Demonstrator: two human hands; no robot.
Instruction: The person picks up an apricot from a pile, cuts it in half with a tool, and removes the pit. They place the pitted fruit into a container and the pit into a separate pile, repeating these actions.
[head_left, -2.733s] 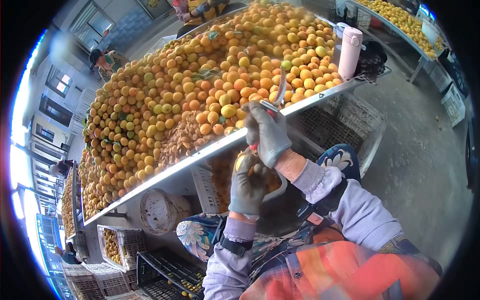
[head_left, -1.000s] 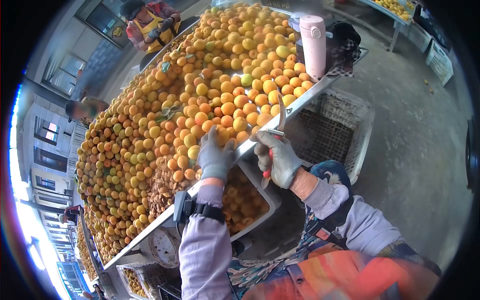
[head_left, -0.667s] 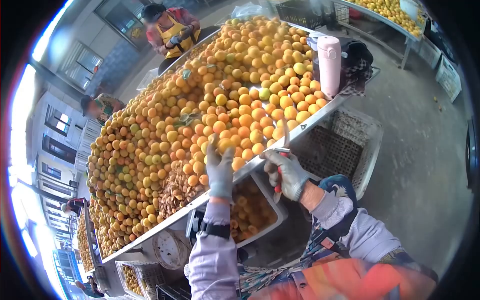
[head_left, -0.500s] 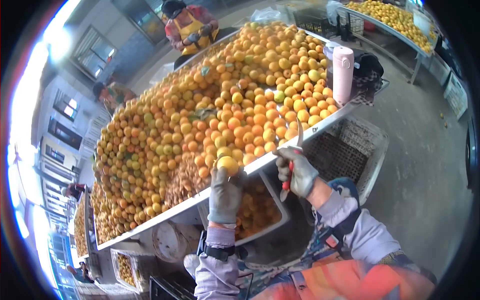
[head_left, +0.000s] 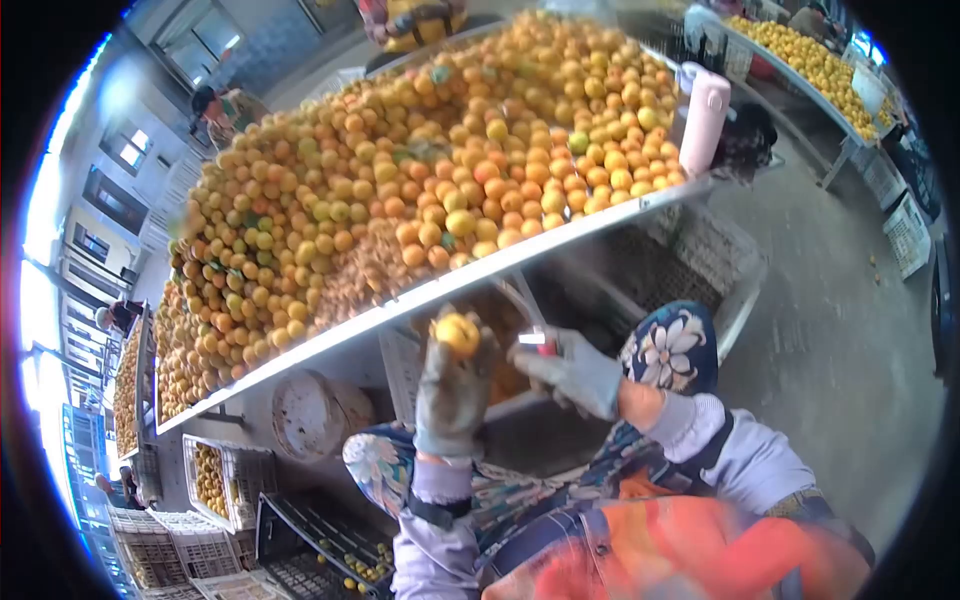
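My left hand holds up a yellow-orange persimmon, its fingers round the fruit and a dark patch on top. Just to the right, my right hand is closed on a knife with a red handle. Its pale curved blade points up and toward the table, blurred by motion. Both hands wear grey gloves and are in front of the table edge, above a crate partly hidden by them. Beyond them, a big heap of persimmons covers the white-edged table.
A pink bottle stands at the table's right corner. Below lie a dirty crate, a white bucket and a fruit crate. Co-workers sit across the table. Brown scraps lie near its edge.
Both hands have drawn back from the table edge, the right one lower and to the left, nearer the fruit. The camera view has shifted, and the persimmon now shows its dark patch.
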